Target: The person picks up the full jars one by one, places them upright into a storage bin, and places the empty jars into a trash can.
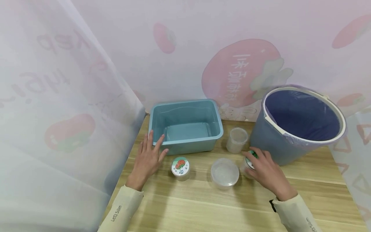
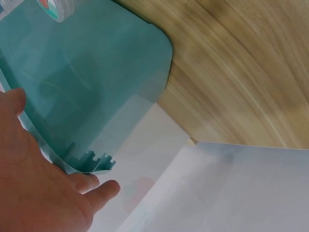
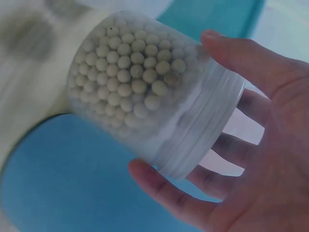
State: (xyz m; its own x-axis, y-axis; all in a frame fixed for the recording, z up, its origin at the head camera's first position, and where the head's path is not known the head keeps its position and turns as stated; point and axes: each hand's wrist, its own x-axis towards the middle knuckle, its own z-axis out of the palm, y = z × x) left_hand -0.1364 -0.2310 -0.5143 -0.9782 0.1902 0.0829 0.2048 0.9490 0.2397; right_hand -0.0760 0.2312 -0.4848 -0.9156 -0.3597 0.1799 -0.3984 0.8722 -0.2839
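My right hand (image 1: 268,174) grips a clear plastic jar by its lid end, between the bin and a round tub. In the right wrist view the jar (image 3: 135,77) holds many pale round beads, with thumb and fingers around its ridged lid end. Parts of its green-and-white lid are hidden by the hand in the head view. My left hand (image 1: 147,162) rests over the near left corner of a blue-green basin (image 1: 188,141), fingers spread and fairly straight across the rim. Near that hand stands a jar with a tomato-printed lid (image 1: 180,166).
A clear round tub (image 1: 224,172) stands mid-table, with a smaller translucent container (image 1: 237,137) behind it. The tall blue bin (image 1: 271,145), lined with a bag, is at the right. Printed curtains (image 1: 179,74) hang behind and left of the wooden table (image 1: 197,209).
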